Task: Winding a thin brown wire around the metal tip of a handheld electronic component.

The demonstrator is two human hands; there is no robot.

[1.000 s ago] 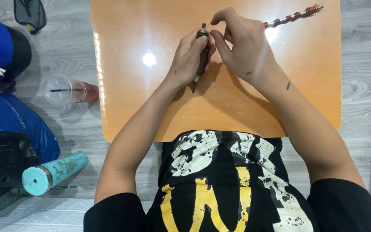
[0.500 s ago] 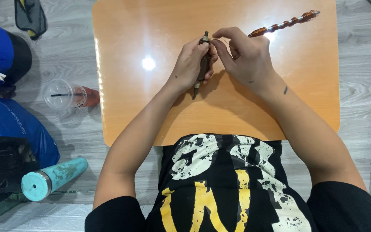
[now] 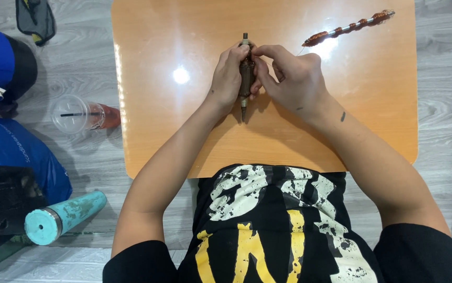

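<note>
A blue plastic bag with a small line of pale print (image 3: 11,157) is seen on the grey floor at the left edge. Just above it, a clear plastic cup with a lid and an orange-red label band (image 3: 82,115) is laid on its side.

Bare tabletop (image 3: 163,126) left of both hands; beaded rod (image 3: 347,27) (far right) obstructs.

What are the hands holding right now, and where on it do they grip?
Both hands hold a small brown motor armature over the wooden table. The left hand wraps its body; the right hand pinches near its upper end.
</note>
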